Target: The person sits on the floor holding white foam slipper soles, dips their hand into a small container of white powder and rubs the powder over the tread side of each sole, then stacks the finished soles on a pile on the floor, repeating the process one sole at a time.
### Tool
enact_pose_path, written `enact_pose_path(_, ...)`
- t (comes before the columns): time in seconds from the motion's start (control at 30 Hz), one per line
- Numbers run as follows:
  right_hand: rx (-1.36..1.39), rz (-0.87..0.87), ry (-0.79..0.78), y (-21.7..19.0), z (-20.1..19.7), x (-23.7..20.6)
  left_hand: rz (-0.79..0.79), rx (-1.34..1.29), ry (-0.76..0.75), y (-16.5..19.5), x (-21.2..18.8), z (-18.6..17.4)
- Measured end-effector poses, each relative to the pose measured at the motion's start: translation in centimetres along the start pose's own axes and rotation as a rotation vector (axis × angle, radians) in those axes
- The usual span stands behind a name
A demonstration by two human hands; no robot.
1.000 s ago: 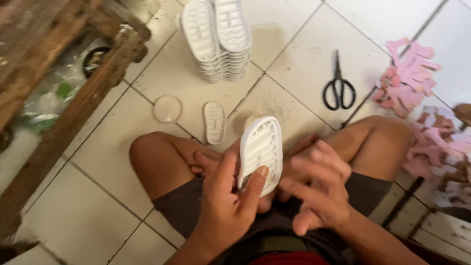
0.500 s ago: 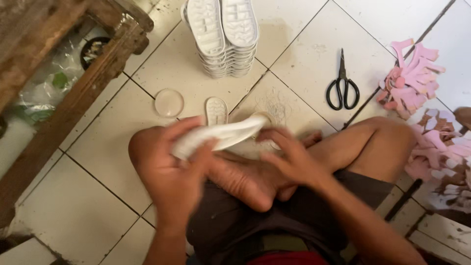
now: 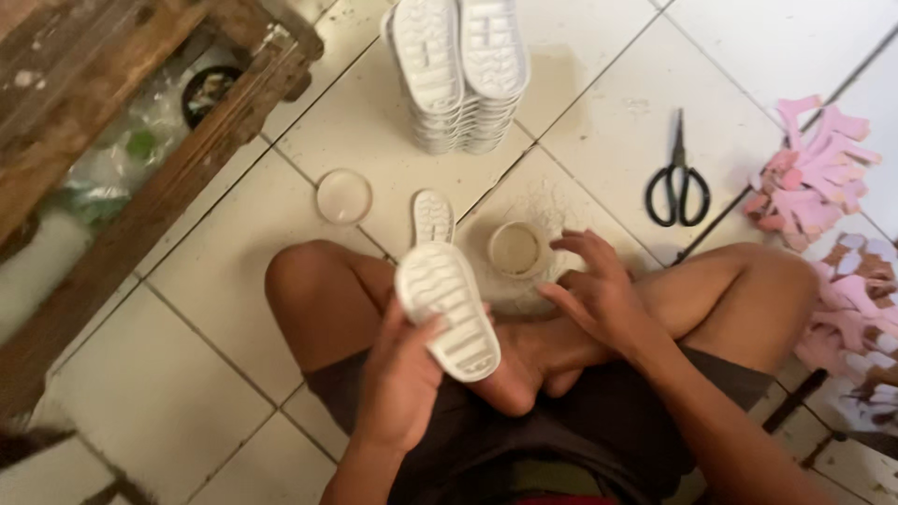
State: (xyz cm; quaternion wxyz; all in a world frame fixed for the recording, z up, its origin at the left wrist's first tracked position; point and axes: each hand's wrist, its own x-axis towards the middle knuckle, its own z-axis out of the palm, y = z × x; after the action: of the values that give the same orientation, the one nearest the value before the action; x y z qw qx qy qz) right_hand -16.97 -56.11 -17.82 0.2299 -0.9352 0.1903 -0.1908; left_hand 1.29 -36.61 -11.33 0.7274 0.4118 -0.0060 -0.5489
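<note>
I sit cross-legged on a white tiled floor. My left hand [image 3: 398, 374] grips a white ridged shoe sole [image 3: 447, 310] above my lap, tread side up. My right hand [image 3: 594, 290] holds nothing; its fingers are spread and reach toward a small open round pot [image 3: 515, 249] of pale paste on the floor in front of my legs. A single small white sole [image 3: 433, 216] lies on the tile just beyond my left knee.
Two stacks of white soles [image 3: 460, 75] stand ahead. A clear round lid [image 3: 343, 196] lies to their near left. Black scissors [image 3: 678, 182] lie at right, beside heaps of pink cut pieces [image 3: 823, 173]. A wooden frame [image 3: 140, 178] runs along the left.
The sole was held by both hands and turned flat; now only my left hand holds it, tread up. My right hand has let go and moved out toward the pot.
</note>
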Motion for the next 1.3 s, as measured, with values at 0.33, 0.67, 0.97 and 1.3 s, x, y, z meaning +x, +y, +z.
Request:
enact_pose_path(0.33,0.093,-0.242,0.436,-6.2,-3.2,-3.0,0.009,0.473,-0.27,0.3,-3.4,4.4)
enact_pose_path(0.67,0.102,-0.013,0.407,-6.7,-3.4,-3.1,0.188,0.691,-0.342,-0.3,-4.1,6.1)
enact_pose_path(0.97,0.003,-0.135,0.375,-6.1,-2.9,-5.0,0.288,0.681,-0.333,-0.1,-3.7,7.1)
enact_pose_path(1.3,-0.144,-0.241,0.383,-6.1,-3.2,-4.8,0.448,0.554,-0.271,-0.4,-3.3,8.4)
